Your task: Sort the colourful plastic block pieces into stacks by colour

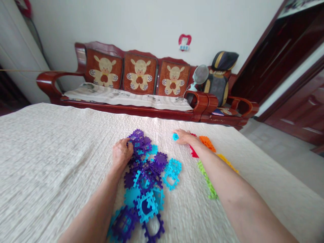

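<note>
A loose pile of purple and light blue interlocking plastic building tiles [160,161] with notched edges lies in the middle of the table. My left hand [123,151] is at the pile's far left edge, its fingers curled in; a bit of blue shows by the fingertips, but what they grip is hidden. Farther right, my right hand [184,136] pinches a small light blue piece [175,136] over the cloth. Just right of the pile, light blue tiles [173,167] lie together. Under and beside my right arm are red tiles [194,152], partly covered.
Orange tiles [207,143], yellow tiles [227,162] and a row of green tiles [209,182] lie on the right, partly behind my right forearm. A textured cream cloth [63,152] covers the table. Beyond its far edge stands a wooden sofa [121,105] with bear cushions and a small fan [201,75].
</note>
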A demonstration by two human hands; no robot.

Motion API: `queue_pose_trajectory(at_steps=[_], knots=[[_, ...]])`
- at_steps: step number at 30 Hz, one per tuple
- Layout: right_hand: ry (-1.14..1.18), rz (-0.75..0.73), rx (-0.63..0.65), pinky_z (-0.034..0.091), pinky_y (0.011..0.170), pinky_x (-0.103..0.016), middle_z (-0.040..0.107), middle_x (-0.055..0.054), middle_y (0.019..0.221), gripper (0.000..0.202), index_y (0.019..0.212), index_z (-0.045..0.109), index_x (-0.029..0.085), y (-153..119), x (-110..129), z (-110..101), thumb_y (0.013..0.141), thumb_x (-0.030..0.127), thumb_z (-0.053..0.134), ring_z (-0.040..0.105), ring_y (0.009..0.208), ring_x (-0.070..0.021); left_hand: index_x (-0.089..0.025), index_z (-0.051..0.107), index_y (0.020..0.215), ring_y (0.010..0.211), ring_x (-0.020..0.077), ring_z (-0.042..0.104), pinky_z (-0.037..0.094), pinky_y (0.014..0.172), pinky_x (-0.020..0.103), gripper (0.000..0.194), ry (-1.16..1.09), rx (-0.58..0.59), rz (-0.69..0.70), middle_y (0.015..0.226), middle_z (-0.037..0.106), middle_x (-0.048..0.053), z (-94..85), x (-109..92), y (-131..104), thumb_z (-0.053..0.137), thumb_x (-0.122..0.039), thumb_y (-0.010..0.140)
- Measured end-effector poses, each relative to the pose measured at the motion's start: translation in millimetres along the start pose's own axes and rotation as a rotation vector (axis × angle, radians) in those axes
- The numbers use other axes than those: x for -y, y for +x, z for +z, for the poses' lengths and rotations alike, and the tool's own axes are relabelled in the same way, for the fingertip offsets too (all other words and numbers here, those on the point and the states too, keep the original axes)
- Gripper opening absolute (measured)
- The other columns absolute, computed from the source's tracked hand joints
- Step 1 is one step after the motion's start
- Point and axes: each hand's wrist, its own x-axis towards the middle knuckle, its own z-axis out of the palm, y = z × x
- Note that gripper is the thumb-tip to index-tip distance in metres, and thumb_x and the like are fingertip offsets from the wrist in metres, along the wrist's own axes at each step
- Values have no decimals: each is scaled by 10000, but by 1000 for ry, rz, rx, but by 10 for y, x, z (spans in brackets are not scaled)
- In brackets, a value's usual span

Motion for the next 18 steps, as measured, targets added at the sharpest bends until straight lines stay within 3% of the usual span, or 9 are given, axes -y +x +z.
queue_pose_trajectory(at_steps=[6, 12, 15, 18], knots=[[28, 18, -59, 282, 1099, -508, 319, -105, 1518, 738, 1410, 366, 261, -161, 152, -30, 715, 140, 581, 316, 1383, -279, -141, 683, 1102, 1023, 249, 642, 467, 952, 358, 385, -12, 7, -12, 1072, 707, 121, -9, -12, -1, 424, -284, 855], [229, -71, -44, 374, 1038, -356, 521, -174, 1357, 631, 1341, 487, 118, -828, 672, 50, 766, 352, 602, 484, 1265, -278, -145, 683, 1105, 1026, 250, 637, 462, 949, 363, 386, -16, 12, -26, 1082, 704, 122, -17, -18, 4, 419, -280, 858], [283, -112, 15, 408, 993, -362, 546, -158, 1320, 683, 1307, 508, 147, -1159, 850, 125, 708, 440, 656, 516, 1217, -287, -137, 684, 1108, 1023, 253, 638, 466, 943, 362, 390, -20, 13, -16, 1073, 705, 129, -27, -18, 3, 423, -275, 853], [314, -100, 25, 427, 955, -368, 554, -131, 1277, 661, 1294, 501, 181, -1357, 949, 176, 697, 414, 665, 538, 1161, -276, -138, 687, 1107, 1013, 259, 641, 471, 938, 370, 391, -21, 28, -14, 1063, 706, 135, -31, -8, 3, 433, -277, 845]])
